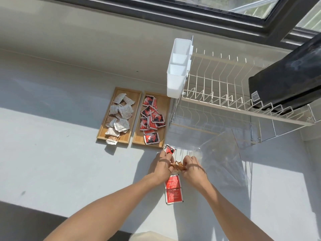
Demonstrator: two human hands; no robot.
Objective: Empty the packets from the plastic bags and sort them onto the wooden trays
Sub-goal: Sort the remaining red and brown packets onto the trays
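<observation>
Two wooden trays lie side by side on the white counter. The left tray [134, 105] holds several white and brown packets [119, 115]. The right tray [165, 108] holds several red packets [151, 117]. My left hand [160, 166] and my right hand [192, 168] meet over the counter, both pinching a small brown packet [178, 166] between them. A red packet [169, 149] lies just beyond my left fingers. Two joined red packets [173, 189] lie under my wrists. A clear plastic bag [220, 153] lies to the right of my hands.
A white wire dish rack [225, 94] with a white cutlery holder [178, 66] stands at the back right. A black object [284, 80] rests in the rack. A window frame [173, 7] runs along the wall behind.
</observation>
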